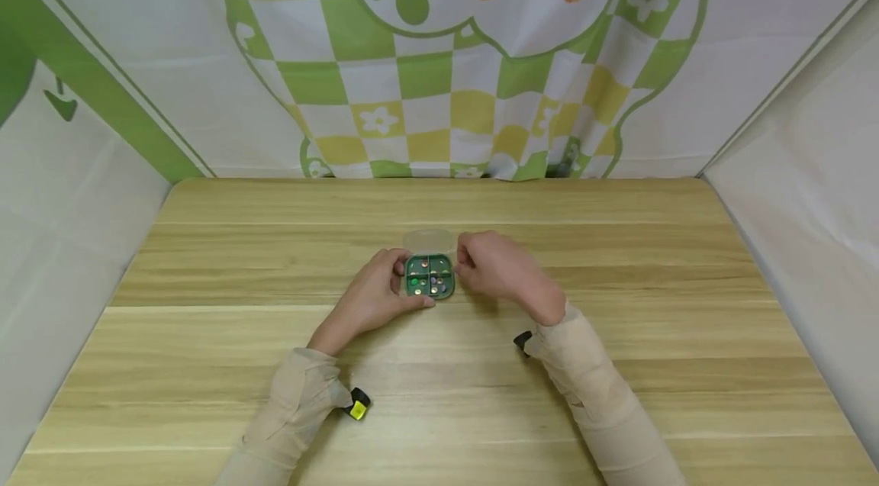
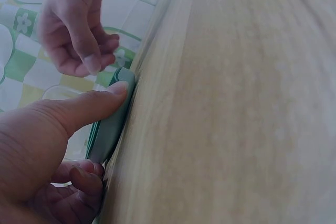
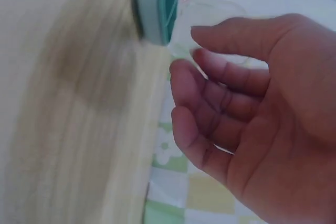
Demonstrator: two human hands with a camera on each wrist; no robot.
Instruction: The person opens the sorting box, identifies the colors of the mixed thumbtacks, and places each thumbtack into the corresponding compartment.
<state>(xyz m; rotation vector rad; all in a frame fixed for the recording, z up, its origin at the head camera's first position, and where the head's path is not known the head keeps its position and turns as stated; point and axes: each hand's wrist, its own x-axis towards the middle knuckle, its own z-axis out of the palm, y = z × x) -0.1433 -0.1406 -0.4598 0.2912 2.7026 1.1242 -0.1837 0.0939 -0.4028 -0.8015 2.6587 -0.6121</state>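
A small green pill box point(image 1: 452, 284) with several compartments sits on the table, its clear lid point(image 1: 429, 240) raised at the back. Small coloured pieces point(image 1: 434, 291) lie inside, too small to identify. My left hand point(image 1: 374, 295) holds the box from the left. Its thumb presses the near wall, as the left wrist view also shows on the box side point(image 2: 107, 129). My right hand point(image 1: 501, 268) hovers just right of the box, apart from it. In the right wrist view its fingers point(image 3: 186, 129) are loosely bent, thumb apart from them, and nothing shows between them.
The wooden table point(image 1: 652, 364) extends around the box on all sides. A checked green and yellow curtain point(image 1: 426, 112) hangs behind its far edge. Black devices, one with a yellow patch point(image 1: 359, 410), are strapped at both wrists over beige wrapping.
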